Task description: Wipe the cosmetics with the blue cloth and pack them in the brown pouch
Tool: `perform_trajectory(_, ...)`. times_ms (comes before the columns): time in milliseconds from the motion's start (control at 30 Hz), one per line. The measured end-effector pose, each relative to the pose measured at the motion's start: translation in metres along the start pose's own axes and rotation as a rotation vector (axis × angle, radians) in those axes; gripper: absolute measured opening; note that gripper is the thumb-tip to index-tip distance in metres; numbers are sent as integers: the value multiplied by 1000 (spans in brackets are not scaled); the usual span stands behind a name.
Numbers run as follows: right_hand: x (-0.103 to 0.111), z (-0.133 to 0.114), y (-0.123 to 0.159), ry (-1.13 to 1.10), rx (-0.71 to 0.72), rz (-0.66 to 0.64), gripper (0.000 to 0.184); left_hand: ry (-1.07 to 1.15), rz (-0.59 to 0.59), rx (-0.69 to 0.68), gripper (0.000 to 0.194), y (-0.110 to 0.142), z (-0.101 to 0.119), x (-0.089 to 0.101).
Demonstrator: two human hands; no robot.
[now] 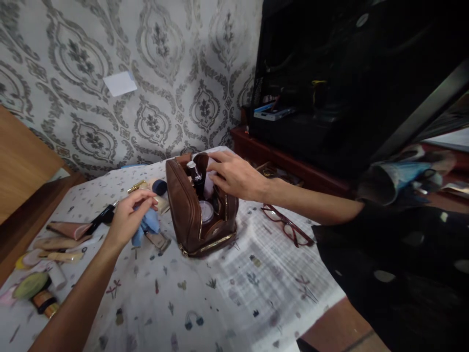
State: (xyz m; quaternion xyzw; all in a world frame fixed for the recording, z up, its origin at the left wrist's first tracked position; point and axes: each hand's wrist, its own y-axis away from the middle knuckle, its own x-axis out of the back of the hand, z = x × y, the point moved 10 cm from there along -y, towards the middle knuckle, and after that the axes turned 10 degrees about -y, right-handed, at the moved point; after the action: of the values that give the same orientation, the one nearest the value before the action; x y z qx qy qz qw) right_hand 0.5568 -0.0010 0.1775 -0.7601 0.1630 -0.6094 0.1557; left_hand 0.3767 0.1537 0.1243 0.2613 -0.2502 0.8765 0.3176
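A brown leather cosmetic bag point(188, 215) stands unzipped in the middle of the table, with a dark bottle point(196, 175) and a round clear-lidded jar point(206, 211) inside. My right hand point(234, 175) rests at the bag's open top, fingers curled over its far edge and touching something white inside. My left hand point(130, 215) hovers left of the bag, fingers pinched on a small blue cloth point(146, 226).
Cosmetics lie scattered at the table's left: tubes point(60, 243), a black pen-like stick point(100, 217), small jars point(44, 299), a glass bottle point(158, 240). Red-framed glasses point(289, 226) lie right of the bag. A dark cabinet point(348, 98) stands behind on the right. A patterned cloth point(227, 293) covers the table.
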Motion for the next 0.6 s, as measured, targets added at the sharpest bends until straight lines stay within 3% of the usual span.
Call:
perform_trajectory(167, -8, -21, -18, 78, 134, -80, 28, 74, -44, 39, 38, 10, -20, -21)
perform_trajectory(333, -17, -30, -32, 95, 155, -151, 28, 80, -57, 55, 36, 20, -31, -38)
perform_trajectory(500, -9, -40, -23, 77, 120, -163, 25, -25, -58, 33, 34, 31, -38, -36)
perform_trajectory(600, -3, -48, -5, 71, 115, -202, 30, -130, -58, -39, 30, 42, -24, -33)
